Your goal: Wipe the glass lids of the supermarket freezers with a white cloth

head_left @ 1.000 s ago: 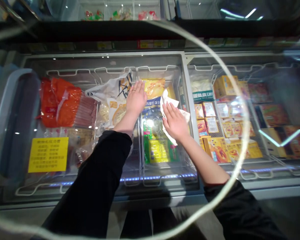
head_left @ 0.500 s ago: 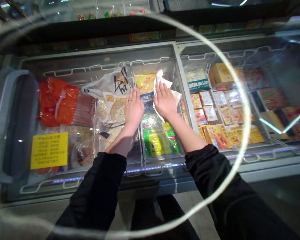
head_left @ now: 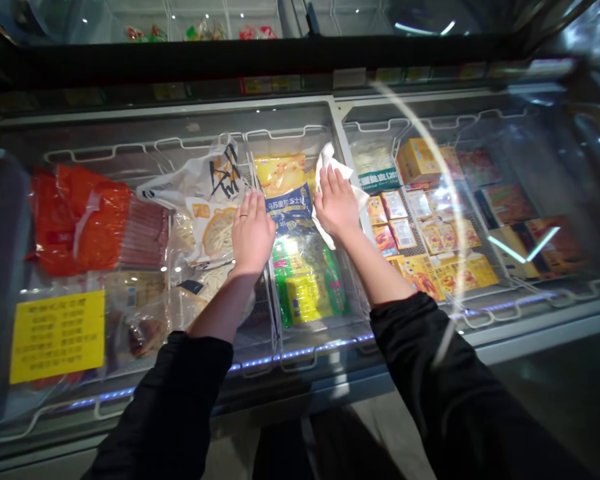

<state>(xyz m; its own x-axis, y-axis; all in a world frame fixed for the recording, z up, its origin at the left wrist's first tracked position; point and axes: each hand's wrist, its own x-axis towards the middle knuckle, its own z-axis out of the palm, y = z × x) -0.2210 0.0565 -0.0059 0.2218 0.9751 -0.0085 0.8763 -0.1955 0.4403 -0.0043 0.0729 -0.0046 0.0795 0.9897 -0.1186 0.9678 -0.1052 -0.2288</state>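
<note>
My right hand lies flat, palm down, over a crumpled white cloth on the freezer's clear glass lid. Its fingers are stretched out, and the cloth sticks out above and on both sides of it. My left hand, a ring on one finger, rests flat on the same glass with nothing in it. Under the glass near the left hand are a white printed bag and a yellow and blue bag. Green and yellow packs lie below the right hand.
Orange bags and a yellow notice are on the left. Right of the metal frame are small boxes in wire baskets. A dark ledge runs along the back. A blurred pale ring crosses the view.
My right hand and the cloth have moved right across the glass, closer to the metal frame. My left hand stays in about the same place on the glass. The view has shifted.
</note>
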